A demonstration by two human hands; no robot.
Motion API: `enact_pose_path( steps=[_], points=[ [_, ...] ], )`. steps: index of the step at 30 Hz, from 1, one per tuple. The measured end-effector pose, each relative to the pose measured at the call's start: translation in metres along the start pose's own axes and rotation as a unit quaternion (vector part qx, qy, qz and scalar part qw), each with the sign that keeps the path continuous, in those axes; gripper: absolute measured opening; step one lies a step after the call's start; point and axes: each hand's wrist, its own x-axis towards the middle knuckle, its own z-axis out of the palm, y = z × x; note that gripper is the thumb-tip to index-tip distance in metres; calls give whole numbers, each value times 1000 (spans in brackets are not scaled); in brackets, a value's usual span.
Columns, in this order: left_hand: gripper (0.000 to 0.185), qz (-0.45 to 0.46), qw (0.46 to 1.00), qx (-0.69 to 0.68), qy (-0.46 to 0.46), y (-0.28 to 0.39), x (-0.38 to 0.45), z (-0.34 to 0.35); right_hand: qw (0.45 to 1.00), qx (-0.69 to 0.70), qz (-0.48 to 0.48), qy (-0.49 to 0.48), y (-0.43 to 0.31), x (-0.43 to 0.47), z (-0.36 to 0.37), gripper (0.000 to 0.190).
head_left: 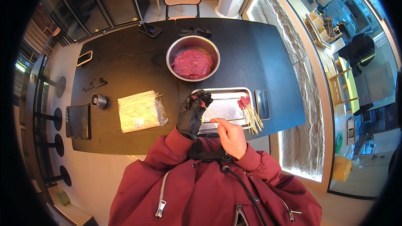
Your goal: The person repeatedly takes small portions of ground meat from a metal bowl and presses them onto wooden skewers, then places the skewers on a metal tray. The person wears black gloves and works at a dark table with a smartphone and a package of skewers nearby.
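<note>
My left hand, in a black disposable glove, has its fingers closed round a piece of raw red meat over the left end of a metal tray. Bare, my right hand pinches a thin wooden skewer, whose far end runs to the meat. Several skewers with red meat on their tips lie together at the tray's right side, their sticks over its near edge. Beyond the tray stands a steel bowl with a mass of raw minced or cut meat.
A plastic-wrapped pack of wooden skewers lies left of the tray. Right of it is a phone. Black gloves lie behind the bowl. Two more phones, a metal cup and a black tablet-like device are on the black table.
</note>
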Motion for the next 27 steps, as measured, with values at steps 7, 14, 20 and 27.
enact_pose_path(
  steps=[7,14,20,27],
  points=[
    [23,-24,999,-38,23,0,-1,-8,999,-18,37,-30,-1,0,-1,24],
    [22,37,998,28,34,-4,-2,-6,998,-30,40,-36,3,2,4,24],
    [22,15,998,38,42,-4,-1,-7,999,-13,41,-17,5,1,4,24],
    [21,21,996,76,50,-4,-6,-3,998,31,56,-6,8,-1,8,25]
  ],
)
